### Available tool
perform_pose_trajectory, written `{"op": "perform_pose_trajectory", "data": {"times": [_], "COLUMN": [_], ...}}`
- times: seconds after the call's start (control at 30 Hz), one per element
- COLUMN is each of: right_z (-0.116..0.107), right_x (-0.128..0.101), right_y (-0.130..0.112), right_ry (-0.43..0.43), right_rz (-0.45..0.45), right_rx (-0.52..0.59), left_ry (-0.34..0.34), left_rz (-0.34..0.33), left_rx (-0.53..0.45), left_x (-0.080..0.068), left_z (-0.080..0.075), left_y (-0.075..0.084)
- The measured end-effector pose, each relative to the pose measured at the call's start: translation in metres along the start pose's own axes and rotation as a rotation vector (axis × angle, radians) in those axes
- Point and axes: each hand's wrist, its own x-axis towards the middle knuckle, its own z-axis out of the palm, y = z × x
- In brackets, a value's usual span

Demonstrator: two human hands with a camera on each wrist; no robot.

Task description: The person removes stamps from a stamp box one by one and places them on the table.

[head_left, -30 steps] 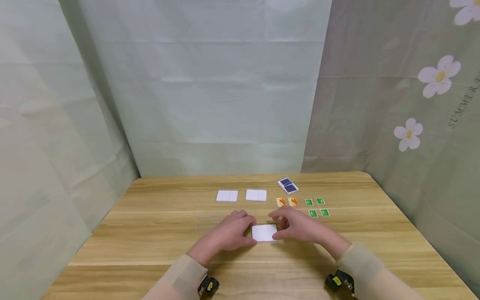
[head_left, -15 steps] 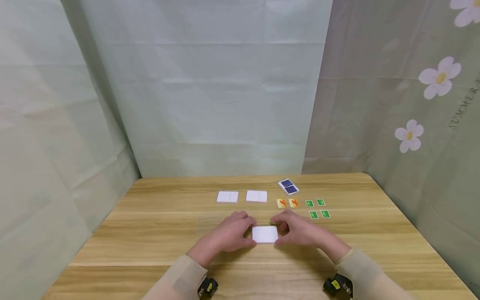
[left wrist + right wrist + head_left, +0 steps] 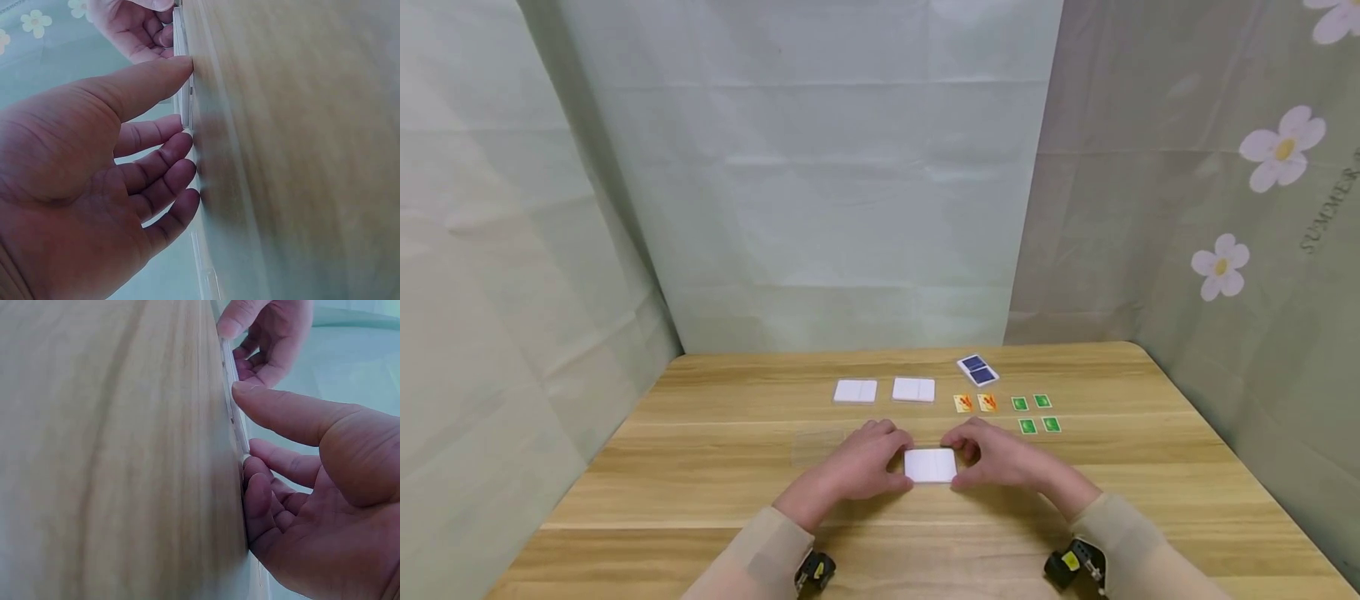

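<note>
The white plate I'm working on is a flat, thin, near-square panel with rounded corners and a faint seam down its middle. It lies flat on the wooden table, toward the near middle of the top, between my two hands. From the wrist views it shows only as a slim white edge against the wood.

My left hand sits at the plate's 9 o'clock, thumb on its near left edge and fingers curled at its far left corner. My right hand sits at its 3 o'clock, thumb at the near right edge and fingers bent over the far right corner. Both hands pinch the plate's edges, one on each side.

At 12 o'clock from the plate lie two more white plates side by side. At about 1 o'clock are two orange cards, past them four green cards, and farther back a blue card deck, set at a slant.

Against a second ago, my right hand has drawn in: its fingers were reaching over the far edge and are now tucked tight on the corner. The plate itself has barely shifted, and my left hand keeps the same hold.
</note>
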Motion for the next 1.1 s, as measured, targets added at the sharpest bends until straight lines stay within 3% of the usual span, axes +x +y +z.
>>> {"op": "perform_pose_trajectory", "data": {"times": [0.3, 0.5, 1.1], "right_z": [0.002, 0.003, 0.004], "right_x": [0.004, 0.003, 0.000], "right_y": [0.001, 0.001, 0.000], "right_ry": [0.018, 0.017, 0.014], "right_rz": [-0.037, -0.031, -0.020], "right_rx": [-0.025, -0.032, -0.018], "left_ry": [0.022, 0.027, 0.122], "left_rz": [0.013, 0.010, -0.053], "left_rx": [-0.008, -0.068, -0.060], "left_x": [0.000, -0.007, -0.029], "left_z": [0.001, -0.003, -0.019], "left_y": [-0.002, -0.006, -0.041]}}
